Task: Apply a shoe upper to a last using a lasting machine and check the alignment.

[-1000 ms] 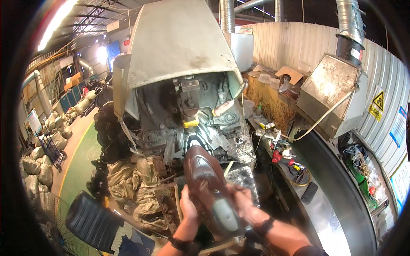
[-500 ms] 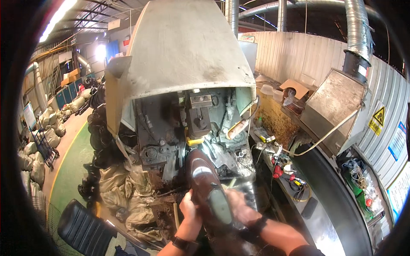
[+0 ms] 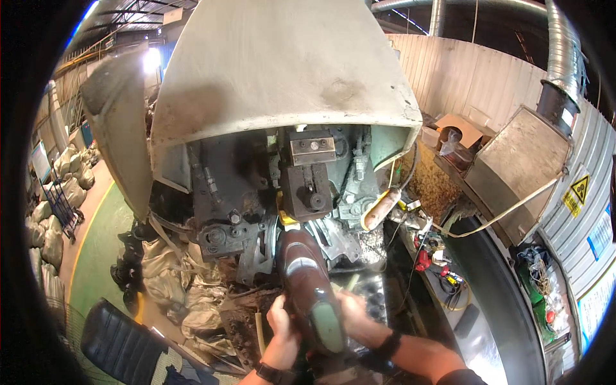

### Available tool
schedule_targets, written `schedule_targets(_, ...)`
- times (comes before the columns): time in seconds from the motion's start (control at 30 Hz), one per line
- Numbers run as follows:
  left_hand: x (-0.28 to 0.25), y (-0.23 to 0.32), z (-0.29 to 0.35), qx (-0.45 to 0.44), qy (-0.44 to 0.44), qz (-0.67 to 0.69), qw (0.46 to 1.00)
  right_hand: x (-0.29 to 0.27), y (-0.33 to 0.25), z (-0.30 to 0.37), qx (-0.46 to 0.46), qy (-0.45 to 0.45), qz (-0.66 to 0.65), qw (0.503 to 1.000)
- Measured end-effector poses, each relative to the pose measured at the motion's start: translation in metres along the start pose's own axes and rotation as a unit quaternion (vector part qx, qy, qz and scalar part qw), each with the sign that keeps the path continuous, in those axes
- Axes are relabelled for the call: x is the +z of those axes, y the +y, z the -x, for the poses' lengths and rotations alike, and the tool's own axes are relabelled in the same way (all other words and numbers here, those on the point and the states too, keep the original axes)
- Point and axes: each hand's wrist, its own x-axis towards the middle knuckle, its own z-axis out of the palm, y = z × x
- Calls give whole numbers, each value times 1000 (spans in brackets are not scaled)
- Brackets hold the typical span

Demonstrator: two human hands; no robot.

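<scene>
A dark brown leather shoe (image 3: 300,263), with the pale green top of what looks like a shoe last (image 3: 327,326) in its opening, points toe-first into a machine. My left hand (image 3: 281,319) grips its left side and my right hand (image 3: 352,313) its right side near the opening. The palms and some fingers are hidden by the shoe. Its toe is at a yellow part (image 3: 287,218) under the machine's dark metal block (image 3: 308,191), between two metal side plates; whether it touches cannot be made out.
A large cream hood (image 3: 282,70) overhangs the work spot. Beside the plates at right hangs a handle-like tan cylinder (image 3: 380,210) on a cable. Right of me runs a dark belt (image 3: 494,282); tools (image 3: 443,266) lie alongside. Left are sacks (image 3: 170,273) and a black chair (image 3: 125,340).
The view has come closer to the machine, which now appears larger. The shoe's toe is nearer the yellow part. Both hands keep their hold on the shoe.
</scene>
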Motion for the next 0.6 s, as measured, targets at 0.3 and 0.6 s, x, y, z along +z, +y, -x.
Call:
schedule_targets(0.3, -17, -21, -25, 39, -18, 49, 998, -14, 17, -34, -9, -60, -46, 997)
schedule_targets(0.6, -7, -22, -34, 143, 5, -35, 989, -20, 30, -65, -21, -72, -80, 994)
